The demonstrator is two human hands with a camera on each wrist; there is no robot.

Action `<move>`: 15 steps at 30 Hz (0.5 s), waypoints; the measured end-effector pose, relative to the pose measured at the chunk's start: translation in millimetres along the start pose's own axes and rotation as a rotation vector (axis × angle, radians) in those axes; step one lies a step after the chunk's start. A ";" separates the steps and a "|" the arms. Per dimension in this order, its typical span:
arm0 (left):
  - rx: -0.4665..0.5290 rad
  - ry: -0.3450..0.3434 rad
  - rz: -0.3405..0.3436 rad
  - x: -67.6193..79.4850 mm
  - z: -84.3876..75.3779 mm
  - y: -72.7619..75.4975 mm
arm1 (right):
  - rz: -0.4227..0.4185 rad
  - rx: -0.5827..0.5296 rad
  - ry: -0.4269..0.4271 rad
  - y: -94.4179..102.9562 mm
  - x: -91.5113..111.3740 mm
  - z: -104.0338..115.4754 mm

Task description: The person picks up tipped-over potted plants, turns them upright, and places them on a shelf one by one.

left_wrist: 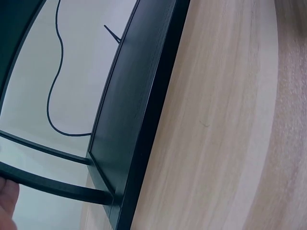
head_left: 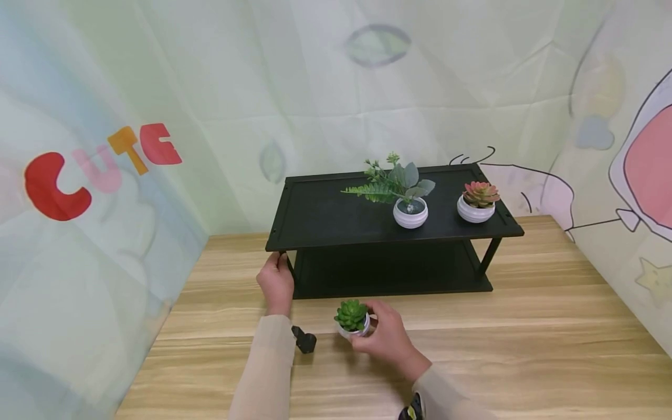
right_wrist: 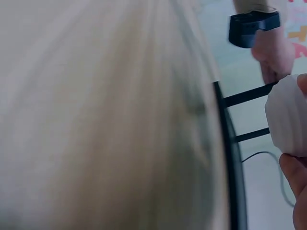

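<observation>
A green potted succulent [head_left: 350, 315] in a white ribbed pot is held between the thumb and fingers of my right hand [head_left: 387, 338], in front of a black two-tier shelf [head_left: 325, 213]. The right wrist view shows the white pot [right_wrist: 288, 117] at its right edge, with only part of the hand visible. At the shelf's left end, my left hand [head_left: 276, 284] grips the front post just under the top board. Only its fingertips [left_wrist: 7, 196] appear in the left wrist view, against the curved-looking black post [left_wrist: 57, 185].
On the shelf's top stand a leafy potted plant [head_left: 411, 216] and, farther right, a pink-tipped succulent [head_left: 476, 207] in a white pot. The wooden table [head_left: 525, 326] bears the shelf. A printed cloth backdrop [head_left: 231, 116] hangs behind and at both sides.
</observation>
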State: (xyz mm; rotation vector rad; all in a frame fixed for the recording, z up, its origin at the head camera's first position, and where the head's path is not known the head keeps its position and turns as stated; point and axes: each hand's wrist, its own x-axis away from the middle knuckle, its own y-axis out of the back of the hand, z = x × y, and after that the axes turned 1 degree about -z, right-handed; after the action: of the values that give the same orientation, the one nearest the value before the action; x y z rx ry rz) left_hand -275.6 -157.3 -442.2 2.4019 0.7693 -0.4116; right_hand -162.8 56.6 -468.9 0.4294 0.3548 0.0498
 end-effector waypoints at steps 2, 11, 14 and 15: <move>0.000 0.000 -0.001 -0.4 0.5 0.0 | 0.009 -0.002 -0.008 2.2 -4.7 7.0; -0.005 -0.011 -0.002 -0.8 1.1 -0.2 | 0.011 0.006 -0.007 10.8 -25.6 29.1; -0.008 -0.014 -0.006 -0.9 1.1 -0.5 | 0.006 -0.002 0.021 13.8 -32.4 36.8; -0.008 -0.015 -0.007 -0.8 1.1 -0.6 | 0.003 -0.005 0.030 14.7 -34.7 39.3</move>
State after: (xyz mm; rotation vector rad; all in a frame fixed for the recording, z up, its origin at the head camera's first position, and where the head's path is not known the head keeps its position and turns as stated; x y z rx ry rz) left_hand -276.7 -158.0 -442.9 2.3862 0.7720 -0.4284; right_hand -181.3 50.1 -418.1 0.4250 0.3837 0.0605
